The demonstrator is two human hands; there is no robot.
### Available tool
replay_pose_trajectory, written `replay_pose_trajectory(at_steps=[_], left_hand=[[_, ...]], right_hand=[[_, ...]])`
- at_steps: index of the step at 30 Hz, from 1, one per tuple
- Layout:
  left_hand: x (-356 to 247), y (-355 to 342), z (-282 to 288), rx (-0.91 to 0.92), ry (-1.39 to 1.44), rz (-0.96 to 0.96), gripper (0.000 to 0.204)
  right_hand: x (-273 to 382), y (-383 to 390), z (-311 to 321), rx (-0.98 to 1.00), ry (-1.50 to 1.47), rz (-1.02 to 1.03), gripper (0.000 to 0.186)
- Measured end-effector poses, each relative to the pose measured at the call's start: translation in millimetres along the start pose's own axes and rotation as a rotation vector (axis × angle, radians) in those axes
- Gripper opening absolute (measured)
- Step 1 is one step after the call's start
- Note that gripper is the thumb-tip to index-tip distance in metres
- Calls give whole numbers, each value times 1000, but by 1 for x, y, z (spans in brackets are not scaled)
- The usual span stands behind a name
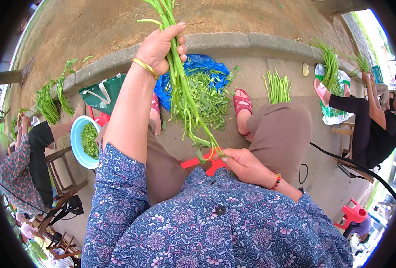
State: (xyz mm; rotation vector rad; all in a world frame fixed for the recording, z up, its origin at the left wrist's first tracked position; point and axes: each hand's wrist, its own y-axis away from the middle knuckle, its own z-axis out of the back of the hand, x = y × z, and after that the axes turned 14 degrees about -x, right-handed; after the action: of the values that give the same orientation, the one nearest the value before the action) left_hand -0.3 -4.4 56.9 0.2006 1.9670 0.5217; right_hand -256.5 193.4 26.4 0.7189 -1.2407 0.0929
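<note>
My left hand (164,48) is raised, wrapped round a bundle of long green stalks (180,89) that hangs down toward my lap. The lower, thinner ends of the bundle, with a few leaves, are pinched in the fingers of my right hand (242,165) above a red plastic stool (191,163). Behind the bundle lies a blue plastic bag (218,66) with a heap of loose green leaves (204,102) on and beside it, between my feet. Right of it, trimmed stalks (276,89) lie on the pavement near the curb.
A light blue basin (77,138) of chopped greens and a green bag (97,96) stand at left. Co-workers (14,169) (377,143) sit on both sides with greens. A concrete curb (225,41) runs across the front; a red stool (354,214) is at lower right.
</note>
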Motion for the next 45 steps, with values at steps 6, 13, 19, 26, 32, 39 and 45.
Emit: replay_pose_trajectory(at_steps=[6, 13, 19, 26, 32, 39, 45], left_hand=[[-1, -2, 4, -114, -21, -75, 23], [-4, -1, 5, -143, 0, -169, 21], [-13, -4, 12, -159, 1, -224, 22], [-19, -6, 29, -232, 39, -241, 23], [-18, -9, 24, -217, 20, -268, 25], [-11, -9, 19, -226, -19, -291, 25], [-31, -4, 27, -193, 95, -337, 27]], right_hand=[[-27, -8, -8, -52, 169, 183, 22], [-41, -12, -15, 147, 402, 24, 24], [-36, -13, -15, -2, 269, 54, 32], [-4, 4, -7, -24, -38, -167, 30], [-47, -5, -14, 5, 405, 75, 27], [-45, -17, -21, 125, 608, -181, 27], [-54, -25, -30, 130, 678, -178, 28]])
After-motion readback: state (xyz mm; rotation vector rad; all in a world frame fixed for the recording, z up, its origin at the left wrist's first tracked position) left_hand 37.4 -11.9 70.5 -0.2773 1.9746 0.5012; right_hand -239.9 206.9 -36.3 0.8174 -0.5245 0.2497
